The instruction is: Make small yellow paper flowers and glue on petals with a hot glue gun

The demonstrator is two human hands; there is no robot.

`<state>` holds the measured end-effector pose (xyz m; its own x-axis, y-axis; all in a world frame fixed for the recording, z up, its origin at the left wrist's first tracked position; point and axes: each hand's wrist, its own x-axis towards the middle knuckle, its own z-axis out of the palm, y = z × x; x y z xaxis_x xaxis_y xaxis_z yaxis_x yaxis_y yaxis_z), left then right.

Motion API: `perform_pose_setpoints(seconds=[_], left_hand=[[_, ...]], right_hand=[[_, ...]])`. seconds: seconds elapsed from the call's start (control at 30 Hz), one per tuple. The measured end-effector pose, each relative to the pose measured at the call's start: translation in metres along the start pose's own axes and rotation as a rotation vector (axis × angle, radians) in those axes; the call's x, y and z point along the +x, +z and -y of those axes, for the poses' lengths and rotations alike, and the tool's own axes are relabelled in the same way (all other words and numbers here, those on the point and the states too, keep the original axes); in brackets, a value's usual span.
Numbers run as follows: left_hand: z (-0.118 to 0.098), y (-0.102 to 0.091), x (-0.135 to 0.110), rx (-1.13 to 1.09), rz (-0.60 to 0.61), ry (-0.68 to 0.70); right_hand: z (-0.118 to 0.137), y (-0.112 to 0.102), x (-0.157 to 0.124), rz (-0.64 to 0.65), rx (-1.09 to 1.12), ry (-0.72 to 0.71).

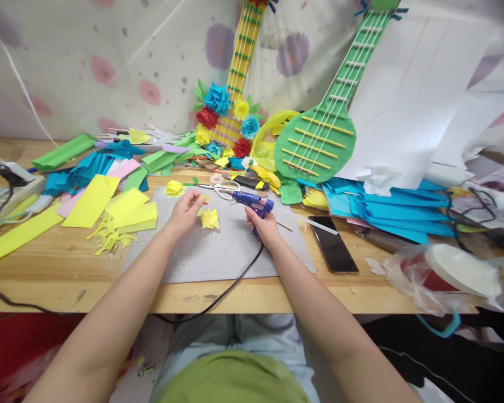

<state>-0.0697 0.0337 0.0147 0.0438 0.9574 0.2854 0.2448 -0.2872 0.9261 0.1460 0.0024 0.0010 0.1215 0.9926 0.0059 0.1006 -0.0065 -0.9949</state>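
My right hand [264, 225] grips the handle of a blue glue gun [252, 202] whose nozzle points left over the grey cutting mat [218, 252]. My left hand [187, 210] rests on the mat with fingers curled, pinching a small yellow bit I cannot make out. A small yellow paper flower [210, 218] lies on the mat between the two hands. A second yellow flower [174, 188] sits at the mat's far left corner. The gun's black cord [231, 282] trails off the table's front edge.
Scissors [222, 187] lie behind the hands. A black phone [334, 251] lies right of the mat. Yellow paper sheets and scraps [121, 215] lie left. Two paper guitars [319, 140] lean against the back wall among flowers. A bagged tape roll [449, 274] sits far right.
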Motion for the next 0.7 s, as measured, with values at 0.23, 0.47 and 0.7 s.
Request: perform_pose_setpoints(seconds=[0.23,0.47,0.7], left_hand=[[-0.001,0.001,0.020,0.092,0.177,-0.299],[-0.008,0.009,0.036,0.087,0.411,-0.380],[-0.008,0.017,0.038,0.028,0.485,-0.418]], right_hand=[[-0.003,0.000,0.002,-0.001,-0.006,-0.017],[-0.005,-0.001,0.004,-0.013,0.021,-0.011],[-0.009,-0.003,0.007,-0.042,0.064,-0.008]])
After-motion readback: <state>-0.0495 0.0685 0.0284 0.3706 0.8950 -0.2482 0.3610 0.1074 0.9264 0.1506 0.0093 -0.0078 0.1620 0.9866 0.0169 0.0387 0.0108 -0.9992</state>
